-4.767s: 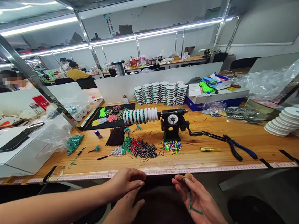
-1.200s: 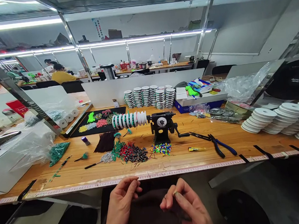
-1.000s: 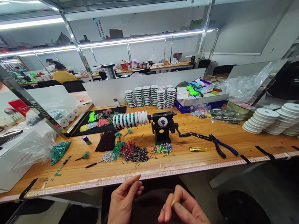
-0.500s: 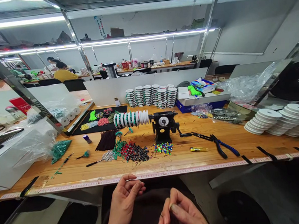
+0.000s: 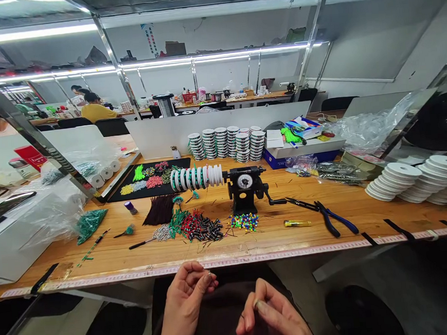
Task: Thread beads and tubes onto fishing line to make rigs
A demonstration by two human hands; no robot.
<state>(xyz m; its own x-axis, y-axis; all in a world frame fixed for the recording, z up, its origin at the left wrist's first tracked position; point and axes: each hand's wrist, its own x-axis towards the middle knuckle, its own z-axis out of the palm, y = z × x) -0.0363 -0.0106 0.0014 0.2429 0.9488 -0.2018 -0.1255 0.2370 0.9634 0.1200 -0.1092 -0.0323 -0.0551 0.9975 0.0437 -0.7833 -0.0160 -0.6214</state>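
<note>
Just off the front edge of the bench, my left hand (image 5: 190,293) is closed, thumb against forefinger. A tiny shiny thing shows at its fingertips, too small to name. My right hand (image 5: 272,313), lower and to the right, is pinched too; what it holds, if anything, I cannot make out. Closest on the bench lie a heap of black pieces (image 5: 209,231), red pieces (image 5: 189,223), green pieces (image 5: 176,222) and small silver pieces (image 5: 161,233). Behind them a black hand-crank winder (image 5: 243,186) carries a row of white spools (image 5: 197,178).
Coloured beads (image 5: 244,221) lie before the winder. Blue-handled pliers (image 5: 332,218) and a yellow tube (image 5: 297,223) are to the right, with stacked white discs (image 5: 395,180) beyond. A measuring tape (image 5: 231,262) runs along the front edge. Stacked spools (image 5: 227,142) stand behind.
My right hand has shifted very slightly upward, still pinched. The left hand stays nearly where it was, and the things on the bench have not moved.
</note>
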